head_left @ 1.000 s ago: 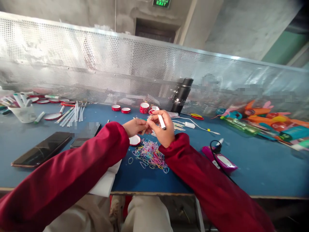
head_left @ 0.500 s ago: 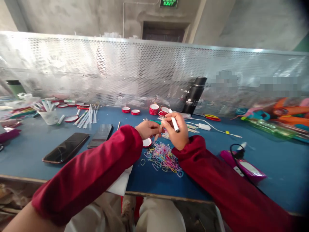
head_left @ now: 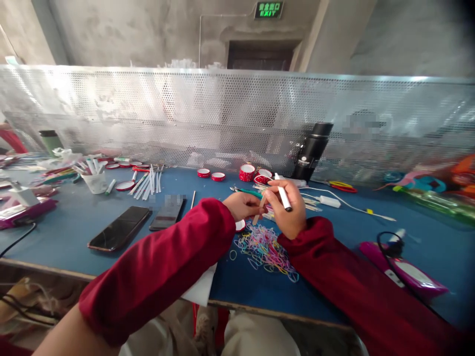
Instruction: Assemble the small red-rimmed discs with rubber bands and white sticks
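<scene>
Head view: one stick [head_left: 261,202], one marker [head_left: 284,199] in two hands [head_left: 239,205] [head_left: 293,215]

The sign [head_left: 269,10] above the doorway [head_left: 260,57] reads, in green, "安全出口" — and beneath that, "EXIT". The black bottle [head_left: 312,148] bears a pale round mark [head_left: 304,159] with lettering under it — too small to read.

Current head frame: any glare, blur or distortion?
Head view: glare washes out the perforated screen toward image left; orange items at the right edge look soft; the upper right corner falls dark; white marker reads clearly, wooden stick less so.
</scene>
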`<state>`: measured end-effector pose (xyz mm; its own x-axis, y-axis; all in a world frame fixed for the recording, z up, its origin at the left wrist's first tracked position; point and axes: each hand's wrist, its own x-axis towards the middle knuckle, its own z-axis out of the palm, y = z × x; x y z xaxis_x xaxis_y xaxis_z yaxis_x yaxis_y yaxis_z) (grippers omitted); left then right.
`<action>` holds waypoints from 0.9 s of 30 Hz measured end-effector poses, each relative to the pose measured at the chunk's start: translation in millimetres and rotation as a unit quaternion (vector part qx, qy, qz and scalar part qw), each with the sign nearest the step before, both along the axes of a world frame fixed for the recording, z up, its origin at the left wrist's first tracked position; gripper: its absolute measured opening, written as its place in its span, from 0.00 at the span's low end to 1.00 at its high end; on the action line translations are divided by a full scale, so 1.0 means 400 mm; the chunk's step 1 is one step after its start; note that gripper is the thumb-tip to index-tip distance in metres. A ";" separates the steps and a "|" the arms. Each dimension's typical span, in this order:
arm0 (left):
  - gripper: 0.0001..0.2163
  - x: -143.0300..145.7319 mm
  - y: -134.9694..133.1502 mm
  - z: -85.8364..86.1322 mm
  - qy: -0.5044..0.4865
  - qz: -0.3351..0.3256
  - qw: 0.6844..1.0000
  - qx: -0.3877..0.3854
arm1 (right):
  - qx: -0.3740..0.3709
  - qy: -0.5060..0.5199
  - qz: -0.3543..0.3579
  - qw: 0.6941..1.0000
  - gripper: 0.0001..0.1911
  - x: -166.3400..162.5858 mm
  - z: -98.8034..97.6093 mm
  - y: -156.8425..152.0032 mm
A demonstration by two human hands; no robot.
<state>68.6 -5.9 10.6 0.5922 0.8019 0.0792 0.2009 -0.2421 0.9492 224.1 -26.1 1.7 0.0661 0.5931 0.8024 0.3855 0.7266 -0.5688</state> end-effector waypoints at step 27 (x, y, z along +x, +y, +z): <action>0.15 -0.191 -0.292 0.048 0.292 -0.001 0.890 0.351 | 0.027 0.042 0.007 0.999 0.08 0.009 -0.023 0.035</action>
